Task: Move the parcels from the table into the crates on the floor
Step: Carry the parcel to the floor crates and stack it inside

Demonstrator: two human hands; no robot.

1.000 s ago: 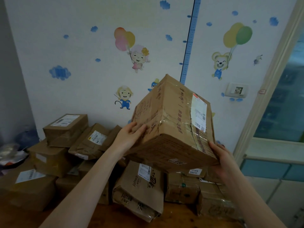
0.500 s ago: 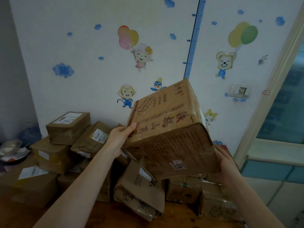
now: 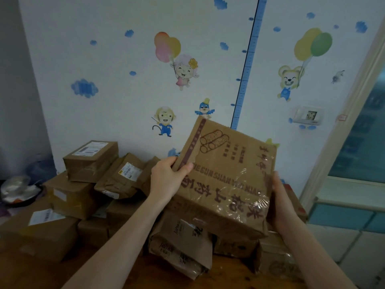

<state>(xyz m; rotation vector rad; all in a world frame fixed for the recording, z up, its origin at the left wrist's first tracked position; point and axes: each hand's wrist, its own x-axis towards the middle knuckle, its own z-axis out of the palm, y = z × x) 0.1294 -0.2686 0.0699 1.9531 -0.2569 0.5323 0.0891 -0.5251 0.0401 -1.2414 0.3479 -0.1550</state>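
A large brown cardboard parcel (image 3: 227,176) with red printing and clear tape is held up in the air above the table, its printed face tilted toward me. My left hand (image 3: 166,180) grips its left edge, thumb on the printed face and fingers behind. On the right side, my right hand (image 3: 280,205) presses against the parcel with the fingers wrapped under and behind it. Below lies a pile of other brown parcels (image 3: 91,161) on the wooden table (image 3: 129,276). No crate is in view.
Stacked boxes (image 3: 68,197) and a paper-wrapped packet (image 3: 183,247) cover the table's back and middle. A dark bowl with wrappers (image 3: 18,190) sits at the far left. A decorated wall stands behind; a door frame (image 3: 341,130) and low cabinets are at the right.
The parcel has been rotated and lowered: its label side turned away and the printed face now faces me. Both hands shifted with it, the left thumb coming onto the front.
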